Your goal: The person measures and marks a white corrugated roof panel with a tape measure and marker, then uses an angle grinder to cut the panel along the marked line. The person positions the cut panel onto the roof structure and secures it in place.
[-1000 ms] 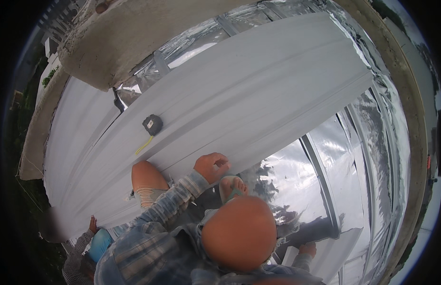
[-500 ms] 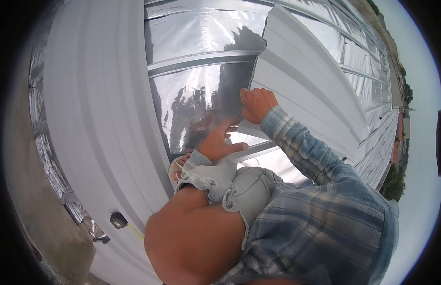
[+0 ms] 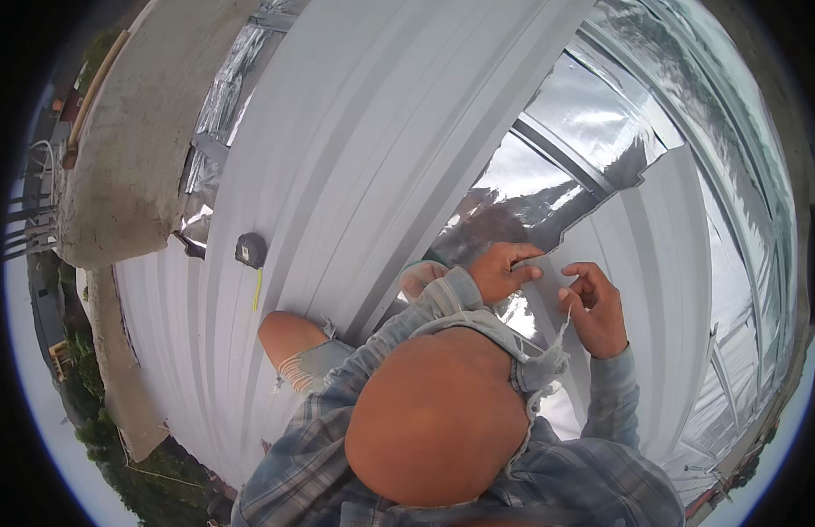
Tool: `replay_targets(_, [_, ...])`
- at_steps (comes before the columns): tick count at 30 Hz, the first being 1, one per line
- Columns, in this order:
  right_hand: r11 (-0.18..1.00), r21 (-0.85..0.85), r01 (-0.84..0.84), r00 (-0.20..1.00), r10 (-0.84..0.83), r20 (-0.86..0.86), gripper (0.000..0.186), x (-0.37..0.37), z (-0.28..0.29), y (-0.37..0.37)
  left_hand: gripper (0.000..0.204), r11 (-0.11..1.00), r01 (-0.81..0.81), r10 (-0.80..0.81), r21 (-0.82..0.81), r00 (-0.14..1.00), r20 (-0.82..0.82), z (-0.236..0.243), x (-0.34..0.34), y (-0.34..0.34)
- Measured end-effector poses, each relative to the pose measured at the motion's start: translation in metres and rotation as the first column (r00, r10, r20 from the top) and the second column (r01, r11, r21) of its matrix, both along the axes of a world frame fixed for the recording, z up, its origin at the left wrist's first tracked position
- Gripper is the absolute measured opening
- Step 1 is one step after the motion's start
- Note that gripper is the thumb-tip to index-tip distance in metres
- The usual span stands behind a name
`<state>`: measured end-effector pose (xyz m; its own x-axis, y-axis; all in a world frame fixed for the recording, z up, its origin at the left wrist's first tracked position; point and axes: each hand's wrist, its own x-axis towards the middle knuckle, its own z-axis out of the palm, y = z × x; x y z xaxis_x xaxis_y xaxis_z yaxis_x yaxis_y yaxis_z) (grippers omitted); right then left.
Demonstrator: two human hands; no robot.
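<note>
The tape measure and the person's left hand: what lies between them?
In the head view, only ribbed white roof sheet lies between the tape measure and the left hand.

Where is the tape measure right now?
In the head view, the tape measure lies on the white roof panel, left of both hands, near the concrete wall.

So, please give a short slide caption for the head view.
Left hand and right hand at the edge of a white ribbed metal roof sheet over silver foil.

Open foil gap above the left hand's fingers; white roofing sheet edge just beyond; tape measure well left, apart.
</note>
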<state>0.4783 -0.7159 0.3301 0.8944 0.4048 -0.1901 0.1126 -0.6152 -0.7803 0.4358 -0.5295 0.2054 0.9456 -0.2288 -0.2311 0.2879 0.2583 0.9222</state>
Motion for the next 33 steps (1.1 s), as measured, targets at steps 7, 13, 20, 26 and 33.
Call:
replay_targets(7, [0.873,-0.161,0.460,0.874,-0.413,0.256,0.033,0.009,-0.038,-0.136,0.030,0.974,-0.204,0.164,0.100,0.936,0.311,0.019,0.004,0.036])
replay_targets(13, [0.772,-0.380,0.509,0.703,-0.118,0.701,0.042,0.011,-0.094,-0.281,0.026,0.954,-0.293,0.277,0.062,0.942,0.189,0.052,0.010,0.059])
replay_targets(20, [0.381,-0.625,0.682,0.716,-0.174,0.676,0.046,-0.048,-0.138,-0.368,0.027,0.748,-0.662,0.621,0.043,0.723,0.303,0.011,0.038,0.094])
replay_targets(26, [0.136,-0.830,0.541,0.796,-0.402,0.453,0.052,-0.112,-0.120,-0.391,0.035,0.691,-0.713,0.713,0.121,0.699,0.045,-0.005,0.059,0.128])
replay_targets(33, [0.507,-0.552,0.662,0.730,-0.271,0.628,0.046,-0.061,-0.110,-0.303,0.051,0.678,-0.715,0.684,-0.169,0.698,-0.212,-0.003,0.048,0.145])
